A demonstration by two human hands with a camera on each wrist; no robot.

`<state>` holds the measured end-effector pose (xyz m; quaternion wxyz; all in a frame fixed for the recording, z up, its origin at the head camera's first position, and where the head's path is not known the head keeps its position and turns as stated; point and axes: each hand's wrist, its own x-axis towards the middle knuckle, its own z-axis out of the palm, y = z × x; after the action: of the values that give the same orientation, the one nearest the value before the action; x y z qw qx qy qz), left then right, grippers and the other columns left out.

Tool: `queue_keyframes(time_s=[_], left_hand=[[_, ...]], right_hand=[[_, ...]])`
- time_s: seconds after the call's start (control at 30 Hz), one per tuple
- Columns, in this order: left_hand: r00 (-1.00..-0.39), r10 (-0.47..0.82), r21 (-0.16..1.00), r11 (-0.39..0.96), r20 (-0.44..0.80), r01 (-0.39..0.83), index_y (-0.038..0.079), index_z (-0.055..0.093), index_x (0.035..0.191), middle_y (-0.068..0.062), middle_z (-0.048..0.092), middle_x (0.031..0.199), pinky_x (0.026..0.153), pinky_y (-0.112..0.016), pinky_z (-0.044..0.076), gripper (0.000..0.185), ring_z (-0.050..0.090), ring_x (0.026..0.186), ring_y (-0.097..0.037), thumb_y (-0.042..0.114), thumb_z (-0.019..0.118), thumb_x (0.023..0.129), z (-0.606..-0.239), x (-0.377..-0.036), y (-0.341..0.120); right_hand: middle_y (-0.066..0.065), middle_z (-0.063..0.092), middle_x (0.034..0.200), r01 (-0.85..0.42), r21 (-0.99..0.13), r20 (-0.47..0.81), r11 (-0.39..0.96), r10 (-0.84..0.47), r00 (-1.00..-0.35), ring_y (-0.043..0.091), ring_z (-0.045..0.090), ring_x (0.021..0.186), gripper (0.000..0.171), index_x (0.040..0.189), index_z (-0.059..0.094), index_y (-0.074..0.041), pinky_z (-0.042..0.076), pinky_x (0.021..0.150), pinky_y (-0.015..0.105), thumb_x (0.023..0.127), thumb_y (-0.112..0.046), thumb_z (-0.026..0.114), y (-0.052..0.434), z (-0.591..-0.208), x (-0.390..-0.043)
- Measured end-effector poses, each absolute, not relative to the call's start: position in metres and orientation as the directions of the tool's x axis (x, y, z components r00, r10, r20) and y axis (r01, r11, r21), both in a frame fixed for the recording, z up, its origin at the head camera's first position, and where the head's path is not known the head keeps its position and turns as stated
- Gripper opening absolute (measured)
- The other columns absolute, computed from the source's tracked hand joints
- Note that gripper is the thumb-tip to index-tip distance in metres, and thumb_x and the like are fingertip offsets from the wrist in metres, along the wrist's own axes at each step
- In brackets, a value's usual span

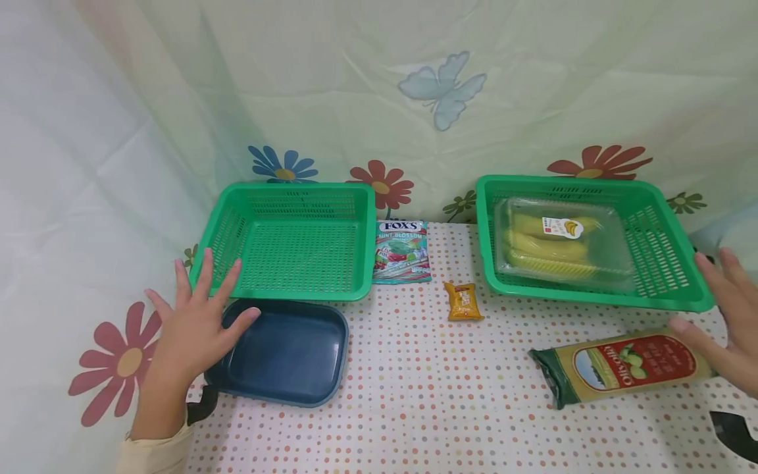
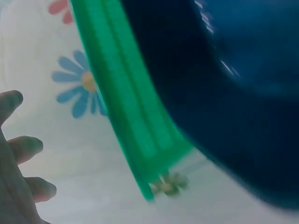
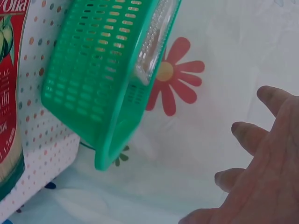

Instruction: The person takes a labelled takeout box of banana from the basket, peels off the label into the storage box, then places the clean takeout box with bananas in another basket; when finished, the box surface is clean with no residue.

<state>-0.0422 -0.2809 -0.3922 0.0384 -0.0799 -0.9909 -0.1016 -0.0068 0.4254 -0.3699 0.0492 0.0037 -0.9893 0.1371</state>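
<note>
My left hand [image 1: 198, 326], fingers spread and holding nothing, hovers at the left over the edge of a dark blue tray [image 1: 287, 352]. Its fingertips overlap the front left corner of a green basket [image 1: 302, 257] in the head view. My right hand [image 1: 731, 316], also spread and holding nothing, is at the far right. Its thumb overlaps the right end of an Olivoila noodle packet [image 1: 636, 365], which lies on the table. Behind that packet, another green basket [image 1: 669, 263] holds a clear plastic box of bananas [image 1: 551, 240].
A Fox's Mint Blossom candy bag [image 1: 401, 253] lies against the left basket's right side. A small yellow-orange snack packet [image 1: 464, 301] lies between the baskets on the dotted tablecloth [image 1: 426, 395]. A flowered curtain [image 1: 331, 85] hangs behind and along the left.
</note>
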Motion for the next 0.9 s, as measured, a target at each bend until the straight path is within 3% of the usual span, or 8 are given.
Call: queue_keyframes(time_s=[0.17,0.4,0.5,0.67,0.83,0.9], left_hand=[[-0.969,0.205,0.230,0.945,0.139,0.233,0.035,0.015,0.164,-0.009,0.000,0.173,0.102,-0.090,-0.007,0.082,-0.011,0.155,-0.051,0.068,0.048,0.097,-0.388,-0.053,-0.245],[-0.955,0.260,0.455,0.839,0.144,0.297,0.033,0.024,0.163,-0.004,0.012,0.172,0.112,-0.084,0.001,0.063,0.003,0.158,-0.041,0.059,0.034,0.107,-0.373,-0.073,-0.173],[-0.951,0.277,0.569,0.764,0.136,0.303,0.030,0.027,0.163,-0.001,0.018,0.171,0.119,-0.076,0.006,0.061,0.009,0.159,-0.032,0.057,0.030,0.108,-0.369,-0.082,-0.141],[-0.933,0.333,0.734,0.599,0.134,0.319,0.022,0.034,0.161,-0.001,0.028,0.168,0.126,-0.054,0.022,0.059,0.024,0.157,-0.023,0.051,0.034,0.109,-0.373,-0.097,-0.085],[-0.938,0.342,0.855,0.469,0.054,0.220,0.017,0.044,0.156,-0.002,0.047,0.159,0.122,-0.043,0.035,0.054,0.042,0.149,-0.020,0.044,0.039,0.110,-0.392,-0.108,-0.033],[-0.944,0.329,0.895,0.420,0.003,0.149,0.021,0.046,0.155,-0.002,0.055,0.152,0.118,-0.042,0.041,0.052,0.049,0.143,-0.020,0.045,0.041,0.109,-0.400,-0.112,-0.016]], right_hand=[[0.027,-0.014,0.167,-0.061,-0.244,0.110,0.968,-0.035,-0.993,0.060,-0.019,0.147,0.093,0.164,-0.005,-0.008,-0.014,0.115,0.075,0.103,-0.063,0.040,0.424,-0.371,-0.019],[0.030,-0.008,0.167,-0.113,-0.441,0.100,0.890,-0.076,-0.992,0.058,-0.010,0.150,0.079,0.164,-0.002,-0.008,-0.012,0.116,0.074,0.107,-0.032,0.047,0.427,-0.379,-0.045],[0.031,-0.006,0.167,-0.047,-0.515,0.036,0.856,-0.033,-0.999,0.062,-0.003,0.149,0.076,0.165,-0.005,-0.012,-0.003,0.113,0.080,0.109,-0.031,0.042,0.425,-0.380,-0.061],[0.020,-0.014,0.169,0.130,-0.657,-0.110,0.743,0.076,-0.991,0.059,-0.007,0.150,0.073,0.163,-0.012,-0.022,0.006,0.109,0.083,0.111,-0.037,0.037,0.426,-0.385,-0.080],[0.012,-0.016,0.171,0.262,-0.754,-0.216,0.602,0.149,-0.965,0.055,-0.004,0.151,0.073,0.161,-0.012,-0.038,0.017,0.109,0.079,0.108,-0.045,0.038,0.437,-0.401,-0.093],[0.012,-0.016,0.171,0.286,-0.773,-0.246,0.567,0.148,-0.958,0.053,-0.004,0.152,0.072,0.161,-0.012,-0.037,0.020,0.109,0.078,0.108,-0.046,0.037,0.440,-0.405,-0.098]])
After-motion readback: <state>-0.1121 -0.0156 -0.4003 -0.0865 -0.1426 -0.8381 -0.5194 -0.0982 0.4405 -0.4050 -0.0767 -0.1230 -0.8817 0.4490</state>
